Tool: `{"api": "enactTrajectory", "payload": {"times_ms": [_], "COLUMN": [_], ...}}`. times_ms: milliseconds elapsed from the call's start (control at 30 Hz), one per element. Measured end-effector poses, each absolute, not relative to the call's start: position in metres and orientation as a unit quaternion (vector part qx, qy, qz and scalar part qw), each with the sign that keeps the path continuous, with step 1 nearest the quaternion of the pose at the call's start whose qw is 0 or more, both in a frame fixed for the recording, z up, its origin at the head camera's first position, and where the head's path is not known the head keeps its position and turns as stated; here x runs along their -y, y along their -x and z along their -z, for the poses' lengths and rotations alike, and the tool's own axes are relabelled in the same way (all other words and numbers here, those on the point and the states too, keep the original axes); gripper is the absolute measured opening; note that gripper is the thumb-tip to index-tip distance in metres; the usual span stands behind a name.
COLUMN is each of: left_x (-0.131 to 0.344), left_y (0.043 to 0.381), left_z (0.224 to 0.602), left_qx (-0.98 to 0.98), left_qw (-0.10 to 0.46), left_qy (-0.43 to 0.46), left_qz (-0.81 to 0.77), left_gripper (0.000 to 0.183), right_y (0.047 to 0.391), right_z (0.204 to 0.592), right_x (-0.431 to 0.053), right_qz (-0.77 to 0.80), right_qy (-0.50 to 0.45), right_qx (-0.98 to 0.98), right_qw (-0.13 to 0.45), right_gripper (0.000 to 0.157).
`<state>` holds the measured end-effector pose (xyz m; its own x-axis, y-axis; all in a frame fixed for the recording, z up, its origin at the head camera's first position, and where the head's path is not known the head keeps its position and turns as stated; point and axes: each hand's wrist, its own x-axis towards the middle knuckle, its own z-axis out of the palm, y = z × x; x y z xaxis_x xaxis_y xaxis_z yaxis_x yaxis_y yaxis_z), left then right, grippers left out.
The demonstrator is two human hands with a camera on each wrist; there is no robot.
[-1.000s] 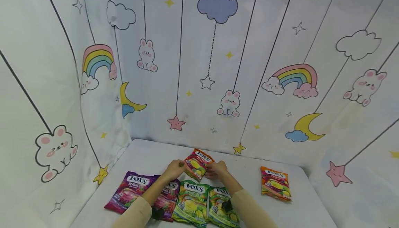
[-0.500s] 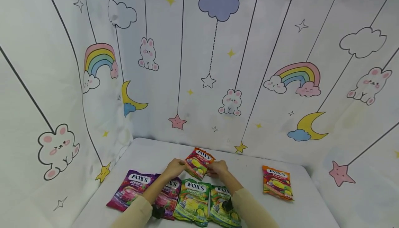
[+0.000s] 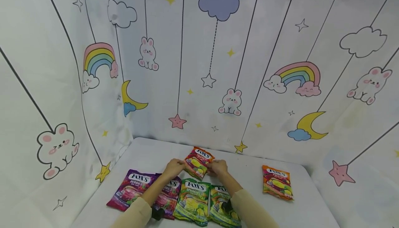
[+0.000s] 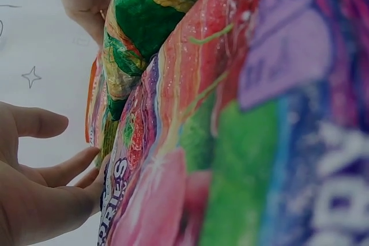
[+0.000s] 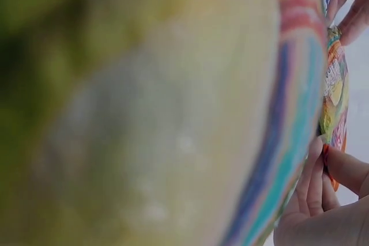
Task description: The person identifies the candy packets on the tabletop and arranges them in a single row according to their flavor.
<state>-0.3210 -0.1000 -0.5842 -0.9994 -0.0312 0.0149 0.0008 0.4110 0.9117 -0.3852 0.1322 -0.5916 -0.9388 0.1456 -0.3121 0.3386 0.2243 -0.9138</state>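
"Orange Fruits bag: where is it showing?"

"Just in from the far edge of the white surface, a little left of that edge's middle, slanting. I'm not managing to tell whether it's lying fully flat."

"What are the hands doing?"

"The right grip is pinching the bag's right-hand side between thumb and fingers. The left grip is resting at the opposite side, its thumb standing apart from its loosely stretched fingers."

"And the rest of the surface?"

"A second Fruits bag is lying well apart, near the right edge. Two purple Berries bags are lying side by side toward the left edge. Two green bags are lying next to them, nearer the person than the held bag. Cream sleeves are reaching in over that near side, where the surface is running on past the bottom of the head view."

"What's surrounding it?"

"Pale walls are rising behind the far edge and on both sides. Drawn rainbows, white rabbits, yellow moons and pink stars are dangling there on painted lines, and a lilac cloud is floating high in the middle."
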Motion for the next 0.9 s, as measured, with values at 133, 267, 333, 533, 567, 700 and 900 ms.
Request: {"api": "enactTrajectory", "payload": {"times_ms": [133,267,333,533,567,700,900], "left_x": [0.1,0.1,0.101,0.101,0.101,0.101,0.101], "left_y": [0.32,0.318,0.318,0.316,0.316,0.315,0.314], "left_z": [0.584,0.585,0.584,0.574,0.573,0.572,0.572], "left_qx": [0.84,0.837,0.834,0.828,0.828,0.829,0.831], "left_qw": [0.02,0.029,0.033,0.033,0.031,0.033,0.037], "left_qy": [-0.019,-0.014,-0.012,-0.008,-0.008,-0.009,-0.018], "left_qz": [0.542,0.547,0.551,0.56,0.56,0.558,0.555], "left_gripper": [0.038,0.038,0.038,0.038,0.039,0.037,0.037], "right_y": [0.384,0.38,0.379,0.379,0.379,0.376,0.373], "right_z": [0.593,0.591,0.587,0.583,0.583,0.581,0.575], "right_x": [-0.131,-0.131,-0.131,-0.129,-0.129,-0.129,-0.13], "right_qz": [0.593,0.599,0.606,0.609,0.607,0.605,0.609], "right_qy": [-0.145,-0.127,-0.123,-0.116,-0.116,-0.111,-0.094], "right_qx": [-0.789,-0.789,-0.784,-0.784,-0.786,-0.788,-0.787], "right_qw": [0.063,0.053,0.051,0.04,0.038,0.034,0.031], "right_gripper": [0.023,0.017,0.016,0.016,0.016,0.018,0.025]}}
